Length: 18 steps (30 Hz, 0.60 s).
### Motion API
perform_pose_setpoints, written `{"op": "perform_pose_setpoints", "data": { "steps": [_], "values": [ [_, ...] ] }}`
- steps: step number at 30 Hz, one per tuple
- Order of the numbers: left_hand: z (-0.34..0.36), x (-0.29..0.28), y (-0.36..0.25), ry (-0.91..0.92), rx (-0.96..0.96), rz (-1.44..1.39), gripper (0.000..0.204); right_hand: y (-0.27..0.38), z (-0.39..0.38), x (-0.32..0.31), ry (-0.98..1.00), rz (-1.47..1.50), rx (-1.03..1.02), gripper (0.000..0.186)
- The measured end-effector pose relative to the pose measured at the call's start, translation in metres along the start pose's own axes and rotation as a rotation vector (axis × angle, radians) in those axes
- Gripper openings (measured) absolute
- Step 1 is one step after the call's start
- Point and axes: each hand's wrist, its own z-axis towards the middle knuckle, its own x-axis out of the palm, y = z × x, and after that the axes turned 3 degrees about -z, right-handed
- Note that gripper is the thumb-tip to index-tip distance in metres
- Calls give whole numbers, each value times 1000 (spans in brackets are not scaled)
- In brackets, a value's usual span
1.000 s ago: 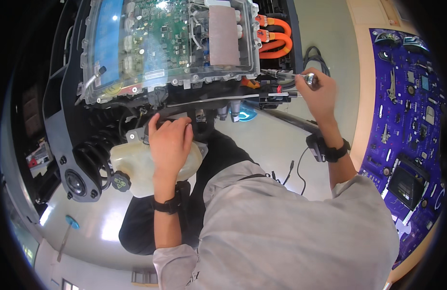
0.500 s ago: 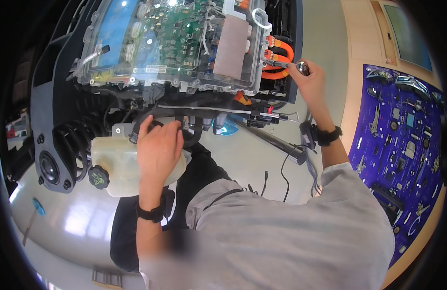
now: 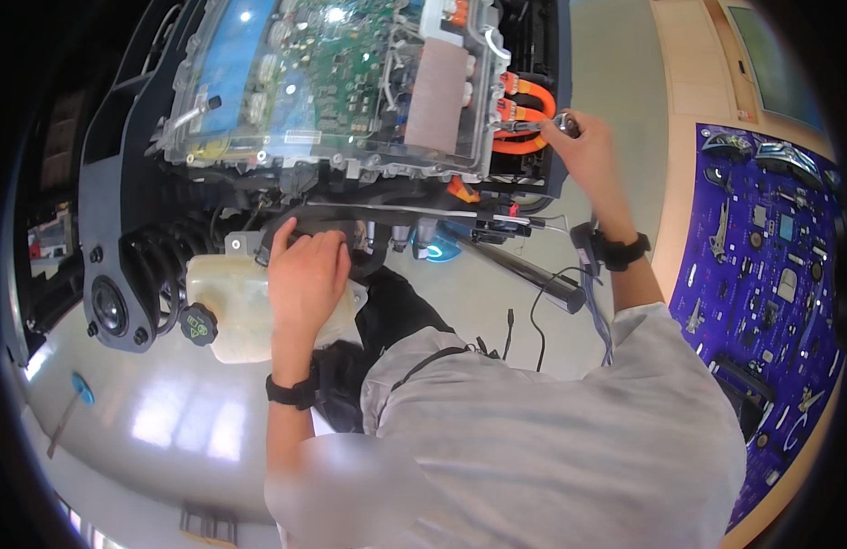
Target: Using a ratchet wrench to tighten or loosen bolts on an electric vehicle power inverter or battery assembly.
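My right hand [image 3: 583, 151] is closed around what looks like a ratchet [image 3: 566, 126] with a round metal head. Its thin shaft points left, over the orange cables [image 3: 539, 112] plugged into the side of a clear-covered electronics housing [image 3: 341, 101]. Where the shaft's tip ends is hard to make out. My left hand [image 3: 304, 279] lies with fingers bent over a black hose [image 3: 350, 220] below the housing; whether it grips the hose is hidden. Beneath that hand sits a cloudy white coolant tank [image 3: 231, 311] with a black cap [image 3: 198, 324].
A dark metal frame [image 3: 117, 229] with a coil spring stands at the left. A grey cylinder [image 3: 524, 265] slopes below the housing, and loose black cables [image 3: 540, 329] hang near my right forearm. On the right is a purple board [image 3: 762, 274] of mounted parts.
The view has shifted slightly, so the tank and frame appear farther right. My right hand has turned a little with the ratchet and stays beside the orange cables. My left hand keeps its place on the hose.
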Motion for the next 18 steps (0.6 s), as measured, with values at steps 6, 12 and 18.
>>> {"op": "perform_pose_setpoints", "data": {
  "steps": [6, 12, 18],
  "values": [
    [-5, 1, -1, 37, -37, 56, 7, -12, -24, 27, -211, 26, 32, 33],
    [1, 7, -5, -3, 41, 103, 6, -13, -64, 0, -210, 342, 36, 32],
    [-1, 3, 6, 14, 151, 20, 10, -6, -122, -21, -264, 320, 39, 34]
  ]
}}
